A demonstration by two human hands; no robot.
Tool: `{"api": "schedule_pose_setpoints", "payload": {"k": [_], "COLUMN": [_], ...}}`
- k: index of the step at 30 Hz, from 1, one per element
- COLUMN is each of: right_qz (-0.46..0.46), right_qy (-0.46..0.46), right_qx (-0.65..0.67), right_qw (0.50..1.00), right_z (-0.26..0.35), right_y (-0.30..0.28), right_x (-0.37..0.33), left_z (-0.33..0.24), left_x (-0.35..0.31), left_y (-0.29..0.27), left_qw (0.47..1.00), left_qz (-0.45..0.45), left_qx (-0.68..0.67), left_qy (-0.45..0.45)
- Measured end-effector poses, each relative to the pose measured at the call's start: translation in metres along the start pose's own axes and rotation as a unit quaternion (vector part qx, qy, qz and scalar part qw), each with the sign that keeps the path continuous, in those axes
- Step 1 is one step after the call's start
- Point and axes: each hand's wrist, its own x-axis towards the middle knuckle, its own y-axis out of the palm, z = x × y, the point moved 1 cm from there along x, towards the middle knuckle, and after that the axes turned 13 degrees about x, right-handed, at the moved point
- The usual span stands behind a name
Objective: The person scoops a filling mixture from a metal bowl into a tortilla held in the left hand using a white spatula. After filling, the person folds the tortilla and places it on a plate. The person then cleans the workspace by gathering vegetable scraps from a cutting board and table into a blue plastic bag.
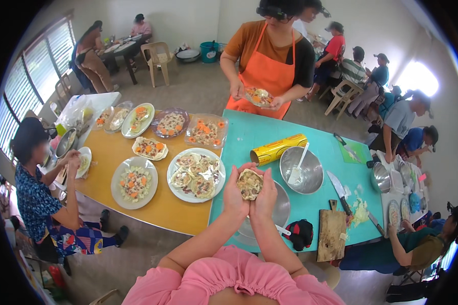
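Note:
Cupped together, my left hand (233, 192) and my right hand (266, 194) hold a small topped dough round (250, 184) between them. It has a pale, ruffled edge and a browner, chunky filling on top. My fingers curl around its sides, and its underside is hidden. Below my right hand stands a metal mixing bowl (281, 207), partly covered by my hands and forearm. Just left of my hands is a white plate (184, 199) with several similar topped rounds. A second metal bowl (313, 178) with a white spatula (296, 172) sits beyond my right hand.
A yellow cylinder (279, 148) lies behind the bowls. A knife (340, 193), chopped pale vegetable (360, 212) and a wooden board (332, 235) are at right. Several plated dishes fill the left tabletop. Across the table, a person in an orange apron (269, 76) holds a dish.

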Motion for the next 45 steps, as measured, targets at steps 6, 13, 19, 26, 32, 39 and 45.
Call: {"api": "schedule_pose_setpoints", "payload": {"k": [6, 13, 19, 26, 32, 39, 45], "right_qz": [-0.012, -0.013, -0.013, -0.012, -0.017, 0.025, 0.062], "right_qy": [-0.013, -0.021, -0.024, -0.017, -0.01, 0.054, 0.169], "right_qx": [-0.011, -0.001, -0.007, -0.009, -0.029, -0.074, -0.041], "right_qw": [1.0, 1.0, 1.0, 1.0, 0.999, 0.995, 0.983], "right_z": [0.003, 0.008, 0.003, -0.003, -0.01, -0.021, -0.047], "right_y": [-0.006, -0.005, -0.013, -0.016, -0.024, -0.027, -0.046], "right_x": [0.001, 0.0, 0.002, 0.002, -0.007, -0.012, -0.023], "left_z": [0.009, 0.012, 0.017, 0.011, 0.019, 0.015, 0.006], "left_x": [0.003, 0.005, 0.008, 0.005, 0.004, -0.001, -0.011], "left_y": [-0.002, 0.001, -0.007, -0.01, -0.023, -0.049, -0.092], "left_qw": [0.999, 0.999, 0.999, 0.999, 0.996, 0.998, 0.996], "left_qz": [0.017, 0.017, 0.015, 0.021, -0.06, -0.037, -0.086], "left_qx": [-0.015, 0.015, 0.026, -0.007, -0.051, -0.047, -0.014], "left_qy": [-0.023, -0.031, -0.031, -0.034, -0.05, -0.026, 0.034]}}
